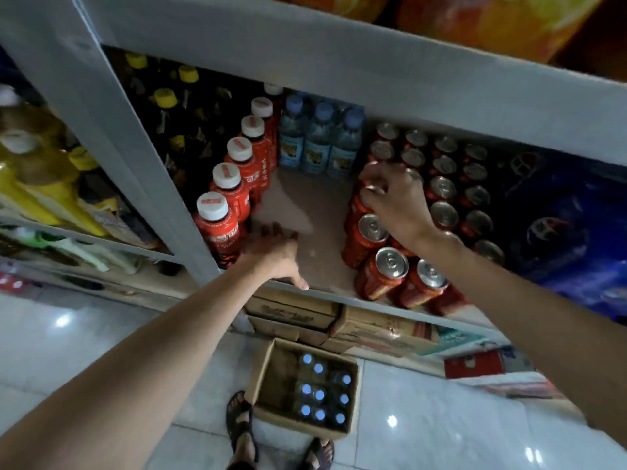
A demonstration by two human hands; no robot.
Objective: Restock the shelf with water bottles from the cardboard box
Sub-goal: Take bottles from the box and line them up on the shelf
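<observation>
Three water bottles [317,142] stood beyond both hands; right fingers [375,193] clenched a can [364,201], left fingers [271,232] released, likely clearing shelf [305,212] space.

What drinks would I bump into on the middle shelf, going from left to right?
Dark bottles with yellow caps → red bottles with white caps → water bottles at the back → red cans, where the right hand rests → blue packs.

Dim, soft-focus view: the shelf [305,212] recess sits in shadow, ceiling lights glare off the glossy floor [424,401], and wide-angle distortion bends the edges.
</observation>
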